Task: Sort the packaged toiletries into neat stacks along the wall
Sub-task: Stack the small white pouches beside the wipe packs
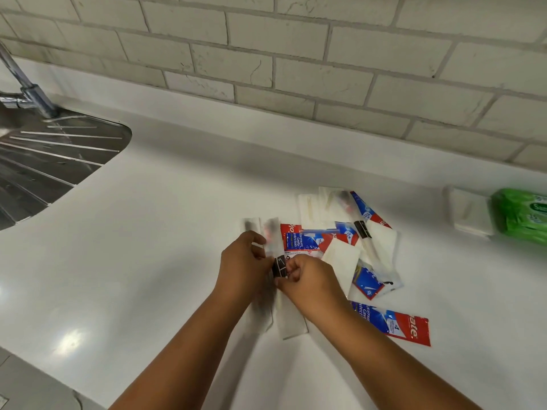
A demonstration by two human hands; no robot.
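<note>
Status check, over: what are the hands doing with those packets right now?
Left hand and right hand both pinching wrapped toothbrushes. Toothpaste sachets loose in a heap. Green wipes pack already by the wall.

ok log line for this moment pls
stage: gathering wrapped toothbrushes | left hand: holds them | right hand: pinches black label | toothpaste sachets: loose pile | green wipes pack: by wall

White countertop (148,232): glossy, runs beneath a wall of pale brick-shaped tiles (296,54). Steel sink drainboard (53,155), ribbed, set into the countertop's far left. Chrome tap (32,93), at the drainboard's back edge, near the tiles.
</note>
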